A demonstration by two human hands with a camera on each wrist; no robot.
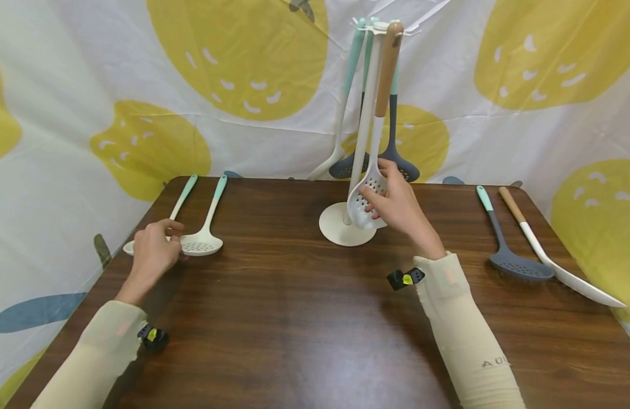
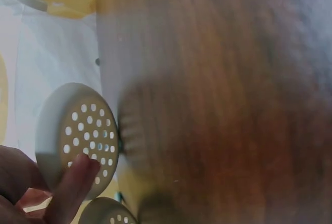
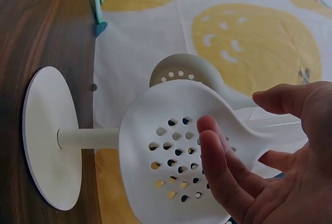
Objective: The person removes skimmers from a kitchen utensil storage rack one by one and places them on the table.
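Note:
At the left, my left hand [image 1: 155,245] has its fingers around the side edge of a white skimmer [image 1: 199,243] with a mint handle, a fingertip lying over the holes in the left wrist view. A second mint-handled white utensil [image 1: 178,196] lies partly hidden behind this hand. A white slotted spoon [image 3: 171,125] with a wooden handle stands upright against the white rack [image 1: 363,130], its handle top among the hooks. Whether it hangs on one is unclear. My right hand [image 1: 399,201] is at the spoon's head, fingers loosely extended, two fingers before the holes, with a gap beside the neck.
On the rack hang several mint-handled utensils, including a white one [image 1: 340,130] and a dark grey one [image 1: 393,122]. A dark grey slotted turner [image 1: 519,266] and a wooden-handled white utensil [image 1: 560,270] lie at the right of the brown table [image 1: 294,318]. A lemon-print cloth [image 1: 263,142] stands behind.

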